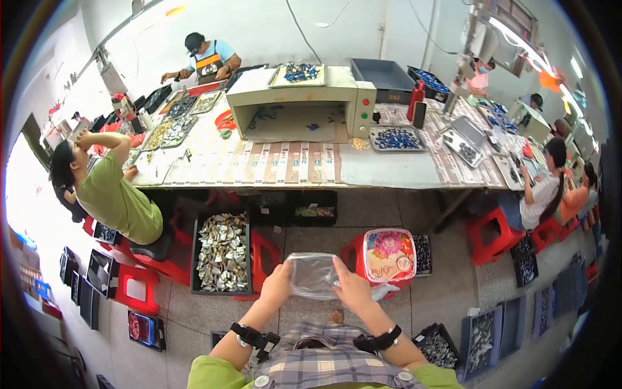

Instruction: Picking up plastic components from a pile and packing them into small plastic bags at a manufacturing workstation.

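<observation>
My left hand [278, 285] and my right hand [353, 289] hold a clear plastic bag [312, 275] between them, in front of my body at the middle of the view. The bag is roughly rectangular, see-through and wrinkled at its rims. Fingers of the left hand close on its left edge, while those of the right grip the opposite edge. Nothing can be made out inside it. Both wrists wear black straps. Left of the bag, a black crate [195, 259] holds many flat, shiny pieces. To its right, a square box with a flower-printed lid [389, 254] rests on a red stool [352, 254].
Ahead runs a long worktable [389, 174] bearing a beige machine housing [363, 113] and a tray of blue pieces [397, 138]. A person in green [123, 204] sits at left, another [544, 191] at right. Crates [483, 337] and red stools [139, 288] line the floor.
</observation>
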A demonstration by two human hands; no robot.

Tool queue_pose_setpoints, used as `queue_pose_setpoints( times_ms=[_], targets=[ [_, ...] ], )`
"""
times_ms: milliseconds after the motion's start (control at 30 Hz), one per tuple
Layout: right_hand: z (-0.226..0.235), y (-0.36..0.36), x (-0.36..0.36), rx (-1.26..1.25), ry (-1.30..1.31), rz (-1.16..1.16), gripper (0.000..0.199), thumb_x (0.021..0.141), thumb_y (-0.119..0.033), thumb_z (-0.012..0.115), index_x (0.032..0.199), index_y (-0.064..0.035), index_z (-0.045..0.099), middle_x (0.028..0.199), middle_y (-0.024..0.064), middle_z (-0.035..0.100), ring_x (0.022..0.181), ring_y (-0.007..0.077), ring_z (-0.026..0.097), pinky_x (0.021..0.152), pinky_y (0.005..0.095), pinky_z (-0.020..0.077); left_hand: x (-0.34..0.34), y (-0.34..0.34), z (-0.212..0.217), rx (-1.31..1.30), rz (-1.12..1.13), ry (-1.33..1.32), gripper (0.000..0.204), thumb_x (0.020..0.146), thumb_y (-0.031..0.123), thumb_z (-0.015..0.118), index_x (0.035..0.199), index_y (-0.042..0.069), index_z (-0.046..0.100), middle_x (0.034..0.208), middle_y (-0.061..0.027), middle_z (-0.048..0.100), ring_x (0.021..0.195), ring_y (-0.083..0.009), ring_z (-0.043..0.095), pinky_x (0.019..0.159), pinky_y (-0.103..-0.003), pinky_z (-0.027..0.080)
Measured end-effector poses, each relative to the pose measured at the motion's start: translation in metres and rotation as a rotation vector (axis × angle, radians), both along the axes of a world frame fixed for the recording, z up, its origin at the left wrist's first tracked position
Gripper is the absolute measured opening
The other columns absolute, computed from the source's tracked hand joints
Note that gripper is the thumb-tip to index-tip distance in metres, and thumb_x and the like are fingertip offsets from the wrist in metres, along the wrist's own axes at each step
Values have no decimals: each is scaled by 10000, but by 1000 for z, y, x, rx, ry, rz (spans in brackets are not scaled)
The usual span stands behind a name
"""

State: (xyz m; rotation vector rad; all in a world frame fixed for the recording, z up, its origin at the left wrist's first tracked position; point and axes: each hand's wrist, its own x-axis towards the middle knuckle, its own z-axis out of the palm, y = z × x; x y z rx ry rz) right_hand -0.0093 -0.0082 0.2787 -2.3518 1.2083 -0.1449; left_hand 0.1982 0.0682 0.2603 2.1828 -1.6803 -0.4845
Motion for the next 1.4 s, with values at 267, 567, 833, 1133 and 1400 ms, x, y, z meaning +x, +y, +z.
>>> queue_pose_setpoints(
  times_ms=[267,567,833,1133,1400],
  targets=[
    [-7,-199,66,190,-987,-333,232,835,-47,536,1059,-38,593,946,76,620,794,142,593,723,266,458,87,-152,-16,-244,429,473,627,764,1,445,1355,35,241,941,-184,608,793,-335,622,729,-383,471],
    [-87,-362,140,1023,-1291,-868,264,901,-213,491,1078,-19,505,586,6,452,453,79,390,395,223,321,138,-412,-19,-418,436,1282,650,812,-1,478,1388,66,183,1183,-124,451,871,-144,546,637,-240,494],
    [-56,-473,221,1239,-1562,-1190,156,865,-151,515,975,-47,551,664,-14,465,557,101,444,499,198,370,154,-528,-3,-469,99,1012,673,821,-68,413,1407,67,109,1296,-120,364,1129,-169,437,879,-266,417],
    [-148,-667,311,1247,-1645,-670,213,852,-104,534,1058,-54,509,973,48,533,878,175,530,766,325,487,208,-440,-52,-246,566,1074,624,796,-73,379,1379,3,170,1309,-168,365,1196,-219,385,979,-301,321],
    [-138,-672,317,1003,-1625,-644,284,863,-141,558,1125,-59,486,1039,37,534,952,175,534,808,330,478,197,-432,-70,-259,629,1172,598,801,-87,361,1369,25,212,1264,-140,420,1139,-191,449,939,-284,360]
  ],
)
